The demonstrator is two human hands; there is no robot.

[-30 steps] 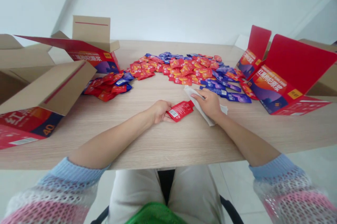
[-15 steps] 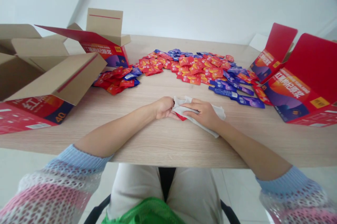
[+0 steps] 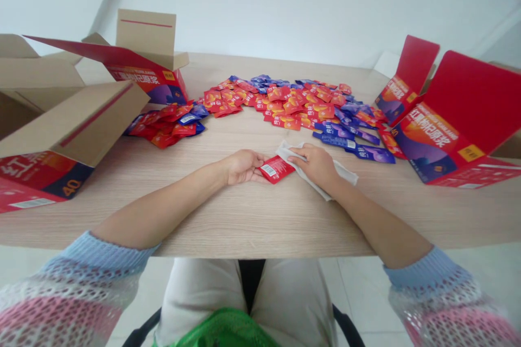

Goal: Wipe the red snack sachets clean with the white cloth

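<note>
Here's the left hand, loosely curled, fingertips right against a glossy red foil sachet lying flat on the wood-grain bench, grip unclear! The right hand, palm down, presses a soft, crumpled white cloth against the sachet's corner.

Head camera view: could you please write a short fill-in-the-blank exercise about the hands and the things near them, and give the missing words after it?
The red sachet lies ____ the left hand and the right hand.
The white cloth lies under the ____ hand.
The red carton on the left of the view shows the number ____.

Answers: between; right; 40.
</note>
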